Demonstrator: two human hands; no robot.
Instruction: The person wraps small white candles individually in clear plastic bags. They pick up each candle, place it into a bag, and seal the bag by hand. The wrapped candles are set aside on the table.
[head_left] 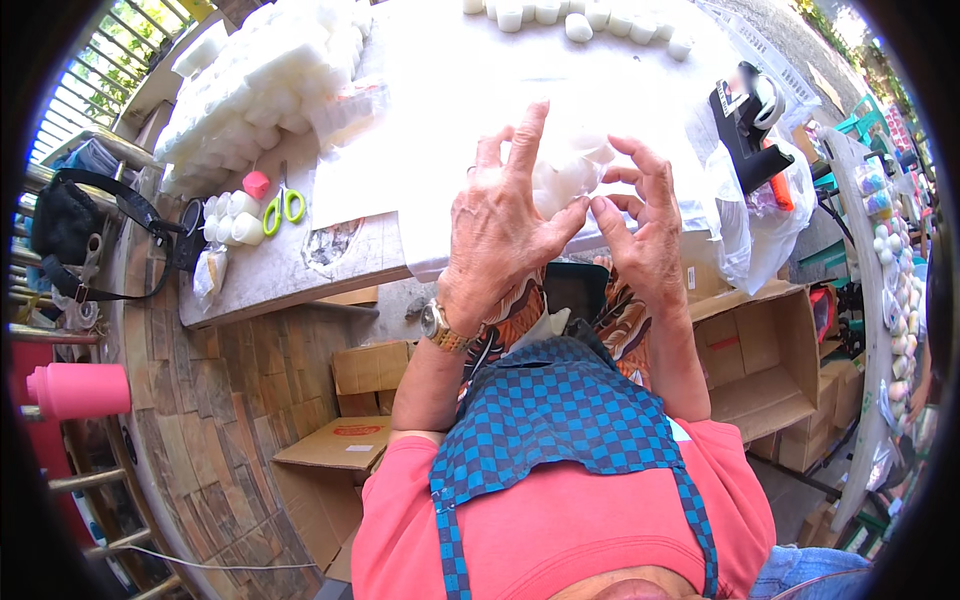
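Note:
A small clear plastic pack (568,178) of rounded white pieces, possibly votive candles, lies on the white-covered table between my hands. My left hand (500,215) is open at its left side, fingers stretched upward and apart, its thumb against the pack's near edge. On the other side my right hand (645,220) has curled fingers and a thumb at the film, seeming to pinch it. The two thumb tips almost meet. Glare washes out the pack's far side, and the right fingers partly hide its edge.
Bagged white pieces (265,90) are heaped at the left. Scissors with green handles (283,208) lie near loose white cylinders (235,215). More white cylinders (600,18) line the far edge. A black tape dispenser (745,130) stands right. Cardboard boxes (755,360) sit below.

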